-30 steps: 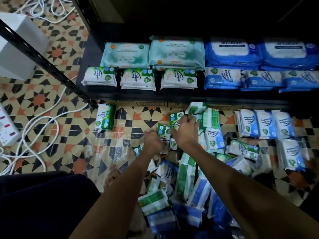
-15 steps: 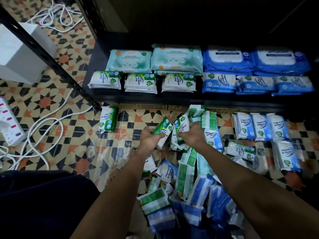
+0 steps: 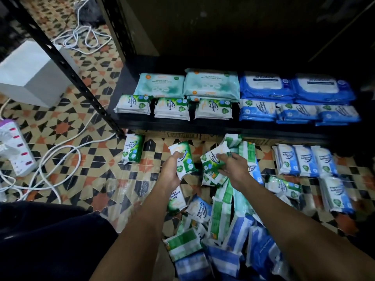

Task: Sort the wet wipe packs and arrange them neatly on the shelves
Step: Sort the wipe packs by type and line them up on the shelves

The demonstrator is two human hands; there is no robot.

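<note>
Both hands up off the floor and loaded: left hand with fingers curled round a green pine pack, tilted with its white end away; right hand clamped from above over a small bundle of green packs, thumb and fingers pinching what looks like two or three at once. Held together just above the loose heap, probably to gather one colour before carrying it up. Straight ahead, the shelf already ordered by kind: three short stacks of green pine packs along the front edge, large teal packs behind, blue packs to the right. Likely landing spot for this handful, then, those green stacks. On the tiled floor, a lone green pack standing near the shelf post, a tidy row of blue-and-white packs laid side by side at the right. Soft, glossy film pouches all of them, flat and rectangular with crimped ends, slippery-looking, apt to slide off each other if gripped loosely. White cables and a power strip at the left.
</note>
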